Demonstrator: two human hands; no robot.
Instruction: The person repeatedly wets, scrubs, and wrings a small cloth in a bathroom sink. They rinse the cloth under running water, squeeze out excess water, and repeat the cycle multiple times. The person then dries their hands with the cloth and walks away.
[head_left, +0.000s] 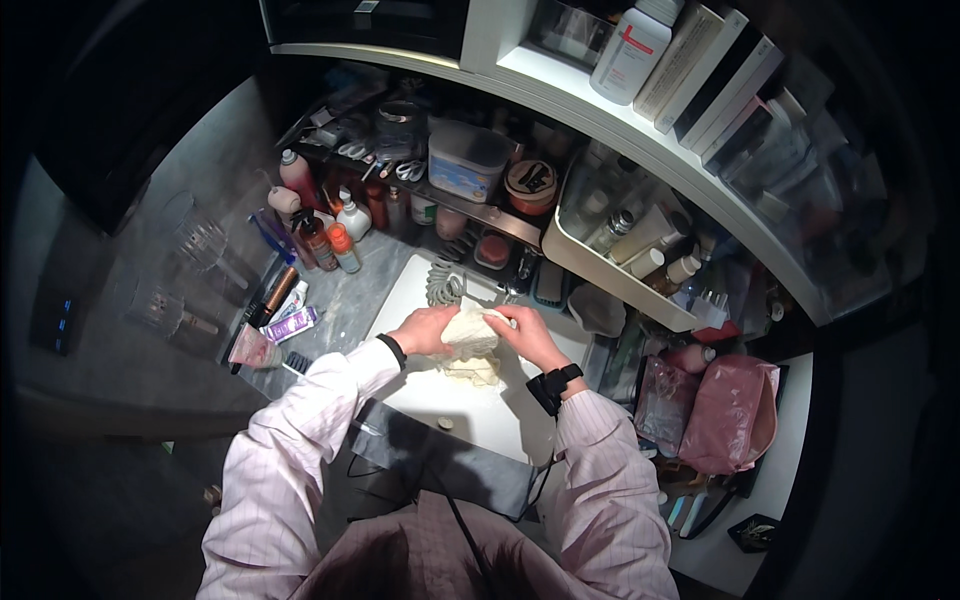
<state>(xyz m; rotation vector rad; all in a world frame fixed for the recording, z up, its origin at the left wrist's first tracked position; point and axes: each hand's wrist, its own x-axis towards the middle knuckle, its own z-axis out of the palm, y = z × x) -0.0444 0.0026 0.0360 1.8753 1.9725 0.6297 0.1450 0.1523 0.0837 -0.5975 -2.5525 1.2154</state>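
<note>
Over a white washbasin (412, 300), a pale cream cloth (472, 334) is stretched between my two hands. My left hand (429, 330) grips its left edge, thumb low on the cloth. On the right, the fingers of my right hand (525, 336) pinch its upper right corner. The lower part of the cloth hangs in crumpled folds over the basin. Just behind the hands lies a coiled grey-green cord (444, 285). The faucet is largely hidden behind the cloth. A round drain (445, 423) shows near the basin's front.
Pump and spray bottles (352, 216) stand at the back left, near toothpaste tubes (291, 324). A lidded plastic tub (466, 161) sits on a rear ledge, with a bin of bottles (622, 262) to its right. A pink pouch (727, 416) lies at the right.
</note>
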